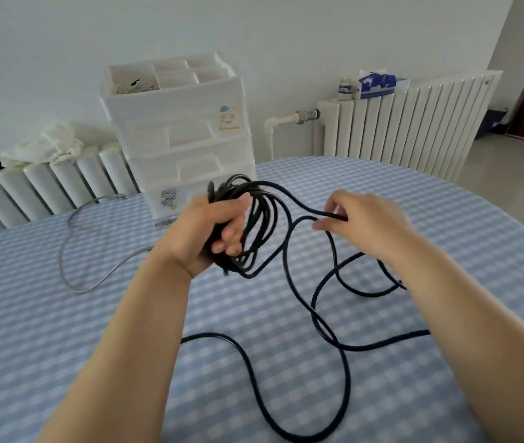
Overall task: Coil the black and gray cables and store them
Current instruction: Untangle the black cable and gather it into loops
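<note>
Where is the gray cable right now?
In the head view, the gray cable lies loose on the checked tablecloth at the left, beyond the left hand, untouched, running toward the white drawer unit.

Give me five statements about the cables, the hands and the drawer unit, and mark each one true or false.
1. The left hand grips a bundle of black cable loops. True.
2. The right hand rests flat on the table. False: it is raised and pinches a strand of the black cable.
3. The gray cable is already coiled. False: it lies loose on the table, left of the hands.
4. Much of the black cable still lies uncoiled on the table. True.
5. The white drawer unit stands on the floor. False: it stands on the table's far edge.
</note>
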Tool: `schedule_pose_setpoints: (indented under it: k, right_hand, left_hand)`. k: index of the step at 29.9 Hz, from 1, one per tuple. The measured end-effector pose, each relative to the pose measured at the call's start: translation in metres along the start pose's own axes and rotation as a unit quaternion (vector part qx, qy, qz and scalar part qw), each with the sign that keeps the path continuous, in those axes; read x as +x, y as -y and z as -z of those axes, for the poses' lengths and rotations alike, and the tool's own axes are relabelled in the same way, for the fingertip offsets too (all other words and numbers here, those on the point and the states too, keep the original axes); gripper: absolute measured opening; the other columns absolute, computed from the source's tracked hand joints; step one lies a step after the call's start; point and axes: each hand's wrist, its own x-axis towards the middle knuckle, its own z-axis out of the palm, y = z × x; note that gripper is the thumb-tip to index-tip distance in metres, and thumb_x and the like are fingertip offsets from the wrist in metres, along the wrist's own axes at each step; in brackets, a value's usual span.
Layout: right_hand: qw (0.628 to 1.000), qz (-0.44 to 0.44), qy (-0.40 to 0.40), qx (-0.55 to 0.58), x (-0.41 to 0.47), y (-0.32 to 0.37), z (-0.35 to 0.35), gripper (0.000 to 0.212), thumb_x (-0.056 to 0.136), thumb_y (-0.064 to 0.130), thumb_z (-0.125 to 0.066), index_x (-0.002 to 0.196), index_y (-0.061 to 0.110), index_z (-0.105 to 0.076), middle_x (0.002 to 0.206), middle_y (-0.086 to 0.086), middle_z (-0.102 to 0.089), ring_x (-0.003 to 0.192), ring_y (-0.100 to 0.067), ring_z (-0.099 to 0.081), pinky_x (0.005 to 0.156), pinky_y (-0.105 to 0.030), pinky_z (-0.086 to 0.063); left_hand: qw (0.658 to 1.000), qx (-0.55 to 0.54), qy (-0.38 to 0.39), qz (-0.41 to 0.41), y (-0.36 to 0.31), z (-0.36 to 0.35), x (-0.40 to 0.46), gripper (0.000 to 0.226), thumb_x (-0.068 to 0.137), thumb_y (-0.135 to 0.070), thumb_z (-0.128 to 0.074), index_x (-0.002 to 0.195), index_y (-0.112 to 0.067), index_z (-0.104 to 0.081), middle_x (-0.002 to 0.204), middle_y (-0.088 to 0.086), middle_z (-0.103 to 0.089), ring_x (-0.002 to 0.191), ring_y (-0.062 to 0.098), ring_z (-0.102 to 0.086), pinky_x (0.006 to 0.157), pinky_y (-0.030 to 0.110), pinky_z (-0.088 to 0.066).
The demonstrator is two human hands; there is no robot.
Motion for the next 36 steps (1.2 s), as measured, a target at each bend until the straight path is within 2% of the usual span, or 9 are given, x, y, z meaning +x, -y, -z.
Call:
schedule_pose_setpoints:
  k: [4,7,9,13,19,25,30,34,36]
  right_hand:
    - [0.967,0.154,-0.183,0.087,-0.011,0.014,-0.010,0.056,0.080,0.064,-0.051,0.117,0.022,-0.058,0.107,0.009,-0.062,0.094,-0.004,-0.056,0.079,-0.030,-0.048]
    - [0.956,0.094,0.061,0.270,-0.012,0.026,-0.009,0.057,0.082,0.071,-0.046,0.119,0.030,-0.059,0.114,0.009,-0.066,0.105,-0.008,-0.061,0.096,-0.035,-0.046]
    - [0.924,0.068,0.160,0.340,-0.009,0.024,-0.005,0.030,0.092,0.046,-0.055,0.119,0.033,-0.059,0.105,0.010,-0.069,0.096,-0.009,-0.066,0.089,-0.031,-0.049]
    - [0.958,0.037,0.160,0.235,-0.011,0.022,0.002,0.021,0.098,0.041,-0.049,0.117,0.039,-0.057,0.099,0.002,-0.070,0.093,-0.023,-0.065,0.082,-0.036,-0.050]
    - [0.996,0.055,-0.069,-0.030,-0.015,0.048,-0.022,0.047,0.100,0.029,-0.039,0.143,0.028,-0.020,0.127,0.001,-0.057,0.087,-0.023,-0.062,0.063,-0.033,-0.044]
    - [0.955,0.025,0.088,0.282,-0.016,0.028,-0.022,0.039,0.099,0.017,-0.047,0.134,0.029,-0.036,0.097,0.010,-0.065,0.067,-0.008,-0.068,0.067,-0.037,-0.056]
    - [0.993,0.037,0.058,0.092,-0.028,0.043,-0.020,0.019,0.102,0.038,-0.032,0.120,0.034,-0.026,0.081,0.001,-0.067,0.066,-0.016,-0.068,0.067,-0.042,-0.056]
    - [0.986,0.023,0.167,0.013,-0.031,0.047,-0.010,0.022,0.102,0.042,-0.026,0.116,0.028,-0.038,0.090,-0.006,-0.069,0.077,-0.023,-0.066,0.076,-0.043,-0.054]
    - [0.978,0.057,0.197,-0.034,-0.037,0.052,-0.008,0.024,0.103,0.039,-0.026,0.119,0.029,-0.042,0.088,-0.005,-0.067,0.075,-0.021,-0.062,0.075,-0.039,-0.052]
  left_hand:
    - [0.971,-0.220,0.063,0.063,0.002,-0.005,0.002,0.017,0.088,-0.023,-0.051,0.075,-0.012,-0.048,0.036,-0.009,-0.030,0.027,0.002,-0.026,0.036,0.017,-0.027]
    - [0.964,-0.238,0.100,0.067,0.002,-0.007,0.002,0.018,0.088,-0.025,-0.052,0.075,-0.013,-0.048,0.035,-0.009,-0.032,0.026,0.002,-0.028,0.035,0.016,-0.029]
    - [0.968,-0.226,0.094,0.063,0.000,-0.009,0.001,0.018,0.088,-0.024,-0.052,0.074,-0.012,-0.048,0.035,-0.009,-0.032,0.026,0.002,-0.028,0.035,0.017,-0.030]
    - [0.950,-0.283,0.123,0.055,-0.006,-0.003,-0.001,0.023,0.093,-0.025,-0.045,0.075,-0.012,-0.049,0.035,-0.009,-0.035,0.028,0.004,-0.024,0.036,0.017,-0.035]
    - [0.838,-0.482,0.251,0.051,-0.011,-0.012,0.000,0.026,0.097,-0.020,-0.041,0.110,0.001,-0.050,0.047,-0.003,-0.040,0.036,0.007,-0.033,0.048,0.021,-0.038]
    - [0.838,-0.508,-0.149,-0.131,-0.026,0.012,-0.009,0.022,0.096,-0.014,-0.047,0.078,-0.005,-0.055,0.110,0.016,-0.071,0.033,0.003,-0.039,0.048,0.014,-0.046]
    - [0.833,-0.442,-0.302,-0.141,-0.020,0.002,-0.004,0.021,0.098,-0.017,-0.046,0.078,-0.011,-0.052,0.111,0.014,-0.071,0.062,0.009,-0.069,0.059,0.022,-0.053]
    - [0.792,-0.463,-0.353,-0.187,-0.024,0.015,-0.007,0.041,0.100,-0.020,-0.046,0.138,-0.005,-0.044,0.120,0.010,-0.067,0.082,0.017,-0.074,0.064,0.026,-0.056]
    - [0.796,-0.432,-0.371,-0.207,-0.025,0.017,-0.008,0.044,0.101,-0.023,-0.046,0.141,-0.006,-0.040,0.124,0.005,-0.065,0.088,0.019,-0.073,0.070,0.028,-0.056]
